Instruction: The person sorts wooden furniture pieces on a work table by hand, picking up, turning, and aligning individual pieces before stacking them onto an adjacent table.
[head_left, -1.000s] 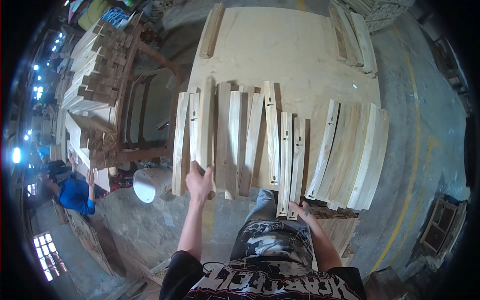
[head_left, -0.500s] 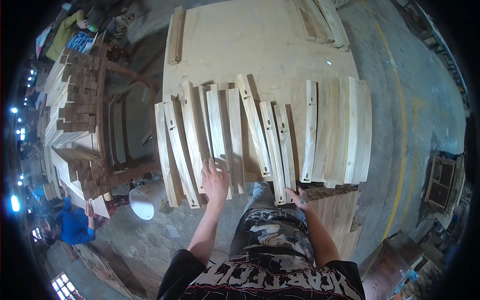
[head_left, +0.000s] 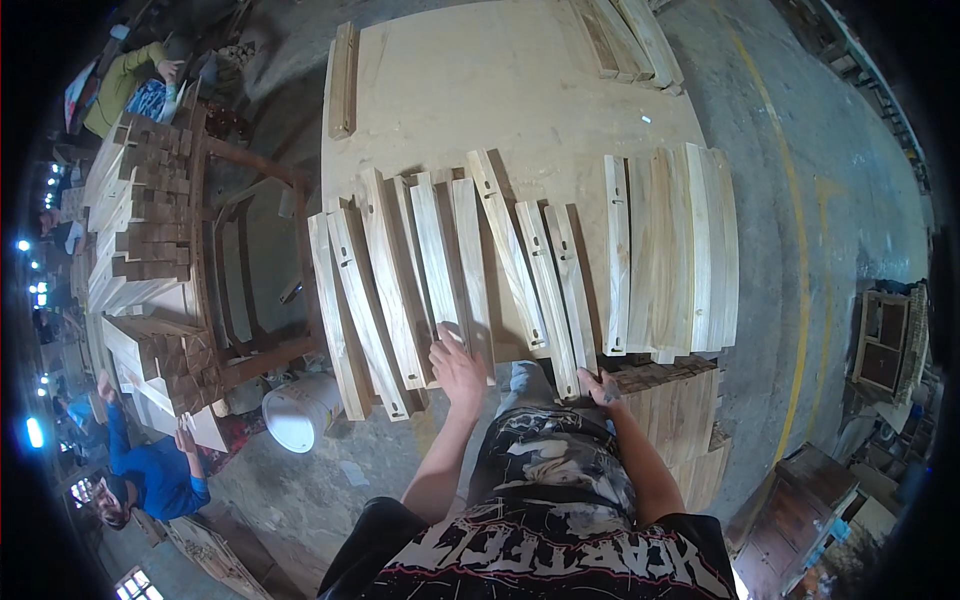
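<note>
Light wooden slats (head_left: 432, 240), several with short slots near their ends, lie side by side across the near part of a board-topped table. My left hand (head_left: 458, 372) is over the near ends of the middle slats, fingers stretched forward and apart, touching or just above the wood. To its right, a slotted slat (head_left: 548, 300) sticks out past the near edge, with another slotted slat (head_left: 572, 270) beside it. My right hand (head_left: 602, 388) is closed at the near end of this second slat; some of its fingers are hidden.
More slats (head_left: 675, 250) lie close together at the table's right. Others rest on the far corners of the tabletop (head_left: 470, 80). Stacked wood (head_left: 690, 420) stands below the near right edge. A white bucket (head_left: 292, 415), a loaded rack (head_left: 205, 250) and a person in blue (head_left: 165, 470) are left.
My left hand has shifted right, from one slat toward the neighbouring slats. My right hand stays at the slat's near end. The person in blue at the left has moved a little.
</note>
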